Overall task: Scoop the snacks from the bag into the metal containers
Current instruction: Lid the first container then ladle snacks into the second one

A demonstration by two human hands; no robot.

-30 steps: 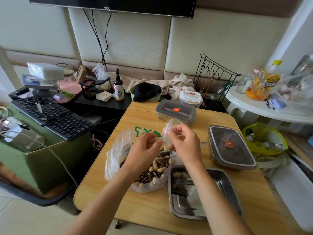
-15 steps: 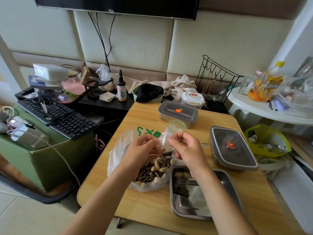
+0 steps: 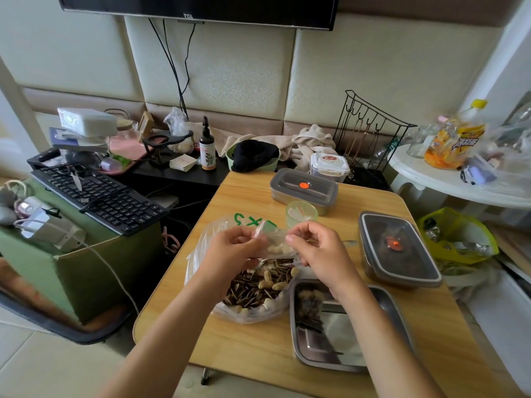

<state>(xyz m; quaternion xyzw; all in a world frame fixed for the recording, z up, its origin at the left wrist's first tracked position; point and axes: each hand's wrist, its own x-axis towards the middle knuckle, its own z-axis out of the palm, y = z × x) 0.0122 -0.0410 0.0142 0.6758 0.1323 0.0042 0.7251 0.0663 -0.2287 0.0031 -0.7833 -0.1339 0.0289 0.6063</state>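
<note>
Thin glossy clear-plastic bag [image 3: 201, 248], shiny brushed-metal tray [image 3: 399, 320], smooth pale wood-grain table [image 3: 178, 317].

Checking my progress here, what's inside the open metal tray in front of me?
The open metal tray holds a small pile of seeds and peanuts in its far left corner; elsewhere bare metal shows. The right forearm hides a strip across it.

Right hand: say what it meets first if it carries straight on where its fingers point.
The right hand points left: past the clear plastic it pinches, probably the left hand, close opposite.
</note>
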